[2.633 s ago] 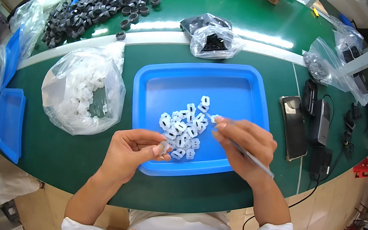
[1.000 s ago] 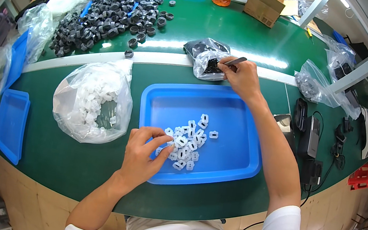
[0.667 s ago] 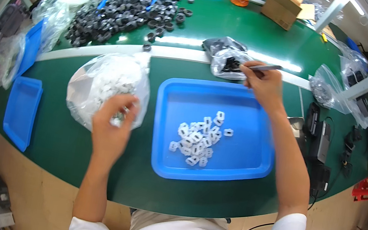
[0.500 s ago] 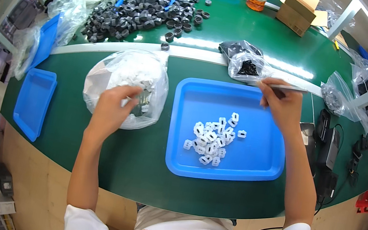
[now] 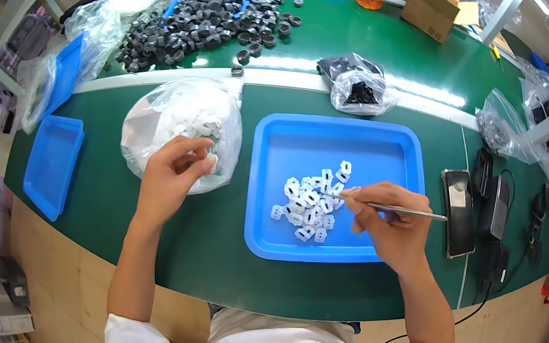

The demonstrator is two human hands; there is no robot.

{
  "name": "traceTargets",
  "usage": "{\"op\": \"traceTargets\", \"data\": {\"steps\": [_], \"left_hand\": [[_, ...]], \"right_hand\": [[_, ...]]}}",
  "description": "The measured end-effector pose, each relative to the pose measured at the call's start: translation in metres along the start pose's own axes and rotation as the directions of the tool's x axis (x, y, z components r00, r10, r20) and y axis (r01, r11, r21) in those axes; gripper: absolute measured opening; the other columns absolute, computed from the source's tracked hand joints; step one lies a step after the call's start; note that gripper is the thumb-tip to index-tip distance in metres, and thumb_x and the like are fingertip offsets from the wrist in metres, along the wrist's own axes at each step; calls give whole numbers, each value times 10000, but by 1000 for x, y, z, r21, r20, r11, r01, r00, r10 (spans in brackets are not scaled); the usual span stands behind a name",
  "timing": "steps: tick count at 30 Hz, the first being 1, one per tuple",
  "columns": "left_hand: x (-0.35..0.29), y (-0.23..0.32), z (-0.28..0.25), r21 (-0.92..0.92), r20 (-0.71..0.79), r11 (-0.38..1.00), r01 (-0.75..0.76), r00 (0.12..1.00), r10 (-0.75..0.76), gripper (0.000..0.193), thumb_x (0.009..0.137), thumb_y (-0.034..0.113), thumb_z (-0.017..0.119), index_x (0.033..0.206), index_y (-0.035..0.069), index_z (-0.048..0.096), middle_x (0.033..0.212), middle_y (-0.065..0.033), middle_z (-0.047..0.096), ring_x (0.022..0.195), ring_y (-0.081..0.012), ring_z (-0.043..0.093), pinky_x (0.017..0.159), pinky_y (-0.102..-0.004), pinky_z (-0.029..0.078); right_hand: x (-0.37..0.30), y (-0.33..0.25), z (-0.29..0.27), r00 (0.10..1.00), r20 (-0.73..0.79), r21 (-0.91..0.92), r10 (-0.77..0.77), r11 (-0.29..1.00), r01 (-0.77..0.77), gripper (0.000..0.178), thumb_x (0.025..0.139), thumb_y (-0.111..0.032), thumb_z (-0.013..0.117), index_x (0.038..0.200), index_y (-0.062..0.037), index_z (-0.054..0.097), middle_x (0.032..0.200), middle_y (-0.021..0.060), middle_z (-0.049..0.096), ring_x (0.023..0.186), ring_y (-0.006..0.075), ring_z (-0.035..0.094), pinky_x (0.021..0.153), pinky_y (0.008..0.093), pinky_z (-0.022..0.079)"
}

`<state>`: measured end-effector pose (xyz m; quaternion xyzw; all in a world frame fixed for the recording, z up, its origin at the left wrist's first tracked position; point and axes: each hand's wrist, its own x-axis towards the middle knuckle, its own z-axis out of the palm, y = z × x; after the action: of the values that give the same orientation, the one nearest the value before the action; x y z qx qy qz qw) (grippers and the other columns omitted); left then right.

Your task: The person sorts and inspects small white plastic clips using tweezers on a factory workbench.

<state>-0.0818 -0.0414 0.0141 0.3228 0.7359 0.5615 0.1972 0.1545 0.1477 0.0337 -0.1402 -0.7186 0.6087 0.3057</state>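
Observation:
My left hand is over the near right edge of a clear plastic bag filled with small white plastic parts. Thumb and fingertips pinch one white plastic part. In my right hand I grip slim metal tweezers, which lie level, their tip end pointing left. That hand hangs above the right part of a blue tray. Beside the tips, a loose heap of white slotted plastic parts rests on the tray bottom.
Behind the tray sits an open bag of small black parts. A big pile of black round caps covers the far left. To the right are a phone and black devices. An upright blue tray stands left.
My right hand with the tweezers came down and nearer, from the tray's far right corner to the heap. My left hand moved slightly right, and a white part now shows in its fingers.

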Motion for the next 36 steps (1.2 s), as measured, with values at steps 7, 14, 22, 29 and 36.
{"op": "traceTargets", "data": {"steps": [7, 14, 22, 29, 36], "left_hand": [[-35, 21, 69, -501, 333, 823, 266, 938, -100, 234, 784, -6, 651, 1013, -8, 609, 904, -79, 586, 869, -223, 638, 769, -301, 527], [-33, 19, 97, -560, 407, 687, 463, 876, -259, 245, 822, 14, 617, 1063, -24, 592, 997, -151, 648, 924, -211, 628, 836, -327, 507], [-35, 12, 101, -640, 386, 622, 451, 889, -248, 249, 839, 4, 590, 1086, -30, 581, 1010, -183, 635, 910, -235, 640, 788, -302, 535], [-36, 17, 101, -647, 399, 564, 513, 858, -323, 265, 842, -7, 578, 1103, -50, 562, 1008, -205, 625, 930, -262, 638, 782, -292, 550], [-39, 19, 99, -644, 426, 519, 562, 827, -366, 257, 854, 19, 573, 1101, -53, 565, 994, -189, 629, 907, -241, 644, 782, -283, 552]], "right_hand": [[-10, 2, 6, 997, 52, 57, -58, 997, 55, 131, 765, 51, 654, 894, 29, 660, 812, 136, 658, 566, 129, 616, 483, 208, 494], [-13, 11, 1, 992, 33, -42, -125, 991, 126, 155, 749, 78, 650, 897, 31, 658, 852, 166, 662, 557, 150, 628, 476, 223, 521], [-15, 18, 3, 962, 50, -212, -270, 938, 275, 201, 713, 72, 679, 902, 8, 657, 838, 156, 667, 600, 168, 649, 490, 221, 526], [-16, 23, 5, 881, 173, -391, -441, 790, 472, 280, 651, 31, 683, 925, 5, 632, 830, 143, 653, 633, 216, 649, 486, 263, 504], [-17, 23, 8, 811, 286, -451, -510, 675, 583, 263, 674, 10, 637, 936, 21, 622, 905, 147, 642, 588, 190, 626, 486, 263, 501]]}}
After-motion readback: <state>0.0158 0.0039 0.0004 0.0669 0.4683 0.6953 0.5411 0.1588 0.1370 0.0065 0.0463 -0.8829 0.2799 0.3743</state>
